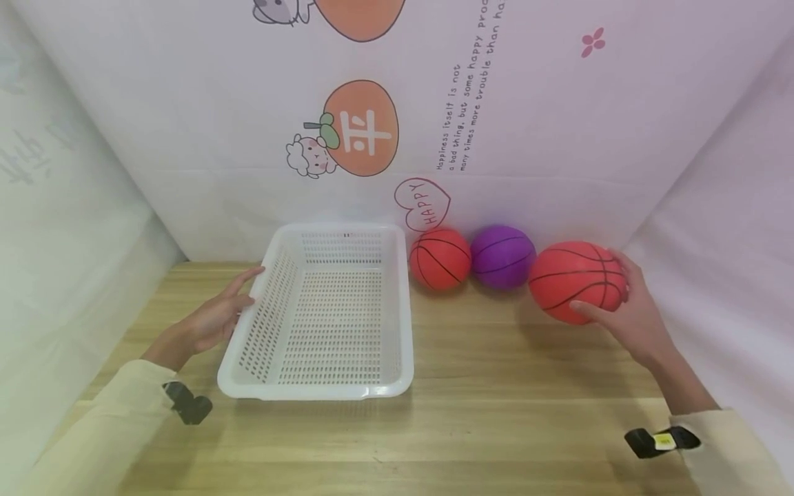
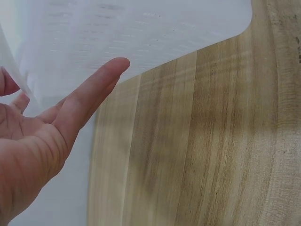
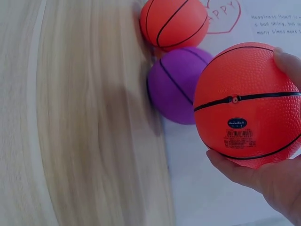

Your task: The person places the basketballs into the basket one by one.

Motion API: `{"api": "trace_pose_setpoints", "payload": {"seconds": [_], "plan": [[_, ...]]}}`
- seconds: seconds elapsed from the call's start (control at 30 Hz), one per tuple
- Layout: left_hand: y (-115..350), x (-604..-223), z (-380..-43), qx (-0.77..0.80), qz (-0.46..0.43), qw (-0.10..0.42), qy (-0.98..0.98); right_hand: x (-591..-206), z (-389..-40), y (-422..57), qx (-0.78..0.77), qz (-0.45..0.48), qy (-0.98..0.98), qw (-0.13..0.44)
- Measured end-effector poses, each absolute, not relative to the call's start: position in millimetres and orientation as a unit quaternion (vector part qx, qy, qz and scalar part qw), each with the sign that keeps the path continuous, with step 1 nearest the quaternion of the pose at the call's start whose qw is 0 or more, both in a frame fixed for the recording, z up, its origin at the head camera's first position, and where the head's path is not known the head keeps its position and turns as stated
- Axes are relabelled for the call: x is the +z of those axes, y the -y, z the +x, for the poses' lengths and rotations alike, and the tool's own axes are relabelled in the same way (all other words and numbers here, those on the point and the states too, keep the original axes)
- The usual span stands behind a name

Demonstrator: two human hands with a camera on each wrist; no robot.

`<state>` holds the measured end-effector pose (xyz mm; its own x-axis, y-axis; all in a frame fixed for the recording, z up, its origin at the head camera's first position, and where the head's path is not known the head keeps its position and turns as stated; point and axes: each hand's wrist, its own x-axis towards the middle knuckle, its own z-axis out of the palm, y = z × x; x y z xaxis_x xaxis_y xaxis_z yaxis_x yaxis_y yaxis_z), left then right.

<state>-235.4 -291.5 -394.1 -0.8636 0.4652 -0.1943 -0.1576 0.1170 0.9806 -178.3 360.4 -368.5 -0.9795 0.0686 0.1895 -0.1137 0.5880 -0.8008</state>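
Observation:
A white perforated plastic basket (image 1: 406, 331) stands on the wooden table, its inside bare. My left hand (image 1: 214, 320) holds the basket's left rim, with fingertips over the edge and one finger straight along the outer wall in the left wrist view. On the right, my right hand (image 1: 635, 317) grips a red toy basketball (image 1: 577, 281) with the thumb across its near side and the fingers round its far side. A valve and printed label show on this red ball (image 3: 244, 113) in the right wrist view.
A second red basketball (image 1: 440, 259) and a purple basketball (image 1: 503, 257) sit side by side against the back wall, right of the basket. White printed cloth (image 1: 527, 138) covers the back and both sides. The wooden table (image 1: 496, 427) extends in front.

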Motion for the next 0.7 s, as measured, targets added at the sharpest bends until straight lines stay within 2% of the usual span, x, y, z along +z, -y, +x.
{"api": "trace_pose_setpoints", "payload": {"seconds": [0.7], "plan": [[292,-393,-235,0.654,0.114,0.243,-0.707,-343,-176,-318,0.46,0.085,0.877,0.108]]}}
